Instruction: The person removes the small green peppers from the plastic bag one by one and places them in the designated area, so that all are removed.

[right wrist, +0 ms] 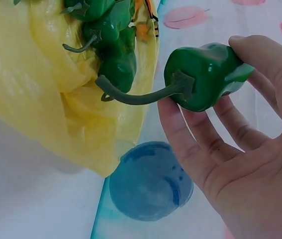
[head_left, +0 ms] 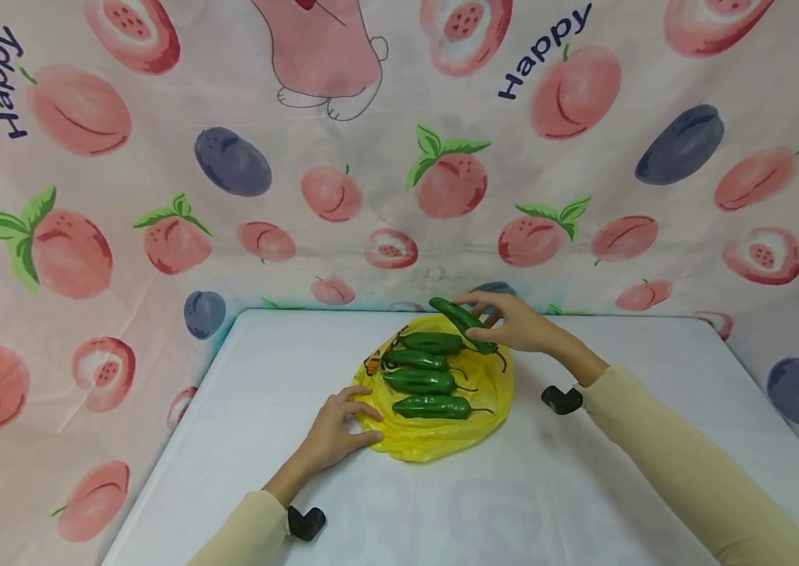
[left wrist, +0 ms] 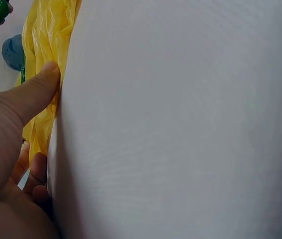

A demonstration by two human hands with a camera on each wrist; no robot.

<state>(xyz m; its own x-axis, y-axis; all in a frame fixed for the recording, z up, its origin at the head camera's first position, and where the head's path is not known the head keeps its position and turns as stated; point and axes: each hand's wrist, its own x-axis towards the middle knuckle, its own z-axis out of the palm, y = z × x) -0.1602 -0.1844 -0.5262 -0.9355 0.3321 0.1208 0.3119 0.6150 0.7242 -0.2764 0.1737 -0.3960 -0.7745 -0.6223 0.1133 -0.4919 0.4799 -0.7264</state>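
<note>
My right hand [head_left: 513, 321] pinches a green chili pepper [head_left: 462, 321] between thumb and fingers, over the far right part of a yellow plastic bag [head_left: 428, 440]. In the right wrist view the held pepper [right wrist: 205, 74] shows its curved stem, away from the others. Several more green peppers [head_left: 431, 406] lie in a column on the bag, stems to the right. At the bag's left edge, my left hand [head_left: 336, 428] rests with spread fingers. Its straight thumb [left wrist: 36, 92] touches the crumpled yellow plastic [left wrist: 44, 40] in the left wrist view; the other fingers are partly hidden there.
The bag lies on a white table [head_left: 286, 354]. Behind the table's far edge hangs a fruit-print cloth [head_left: 371, 173]. A small black piece [head_left: 562, 400] sits by the right cuff and another black piece [head_left: 306, 523] by the left cuff.
</note>
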